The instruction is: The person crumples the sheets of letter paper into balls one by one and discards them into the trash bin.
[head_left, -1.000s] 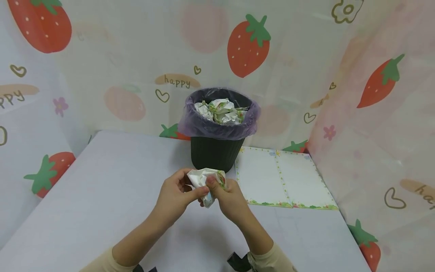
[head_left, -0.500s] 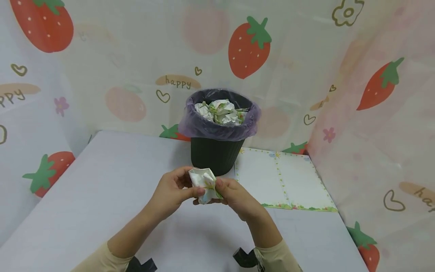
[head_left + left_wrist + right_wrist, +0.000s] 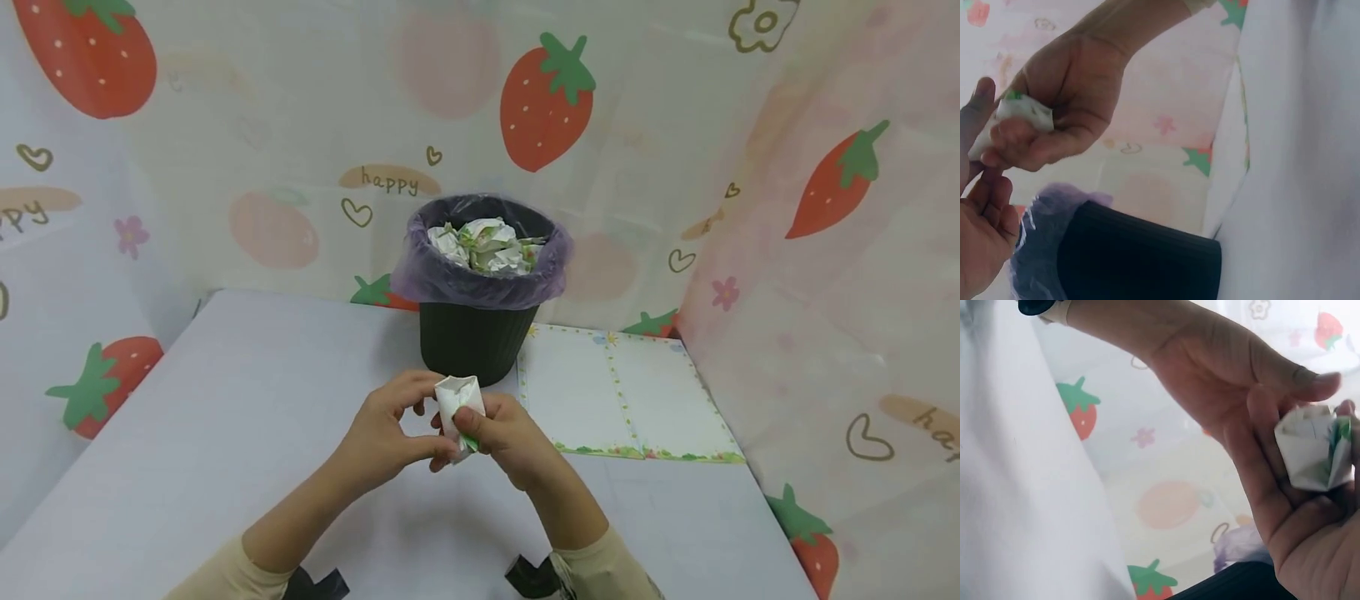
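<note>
A small folded wad of white paper point(image 3: 459, 408) with green printed bits is between the two hands, in front of the bin. My right hand point(image 3: 517, 437) pinches it, thumb across the near face and fingers curled behind. My left hand point(image 3: 386, 429) is at its left side, thumb and fingers spread around it rather than clamped. In the right wrist view, the left thumb stands apart above the paper wad point(image 3: 1307, 453), while left fingers lie beside and under it. The left wrist view shows the right fingers curled over the paper wad point(image 3: 1029, 112).
Behind the hands stands a dark bin point(image 3: 476, 342) with a purple plastic liner point(image 3: 480, 292), holding crumpled printed paper point(image 3: 491, 242). Flat bordered paper sheets point(image 3: 630, 392) lie to its right on the white table point(image 3: 247, 400). Strawberry-print curtains point(image 3: 637, 108) enclose the table.
The paper wad has been turned and pressed into a narrower, upright bundle, shifted slightly right. The right thumb has moved onto its face; the left thumb has slid to its lower end and loosened.
</note>
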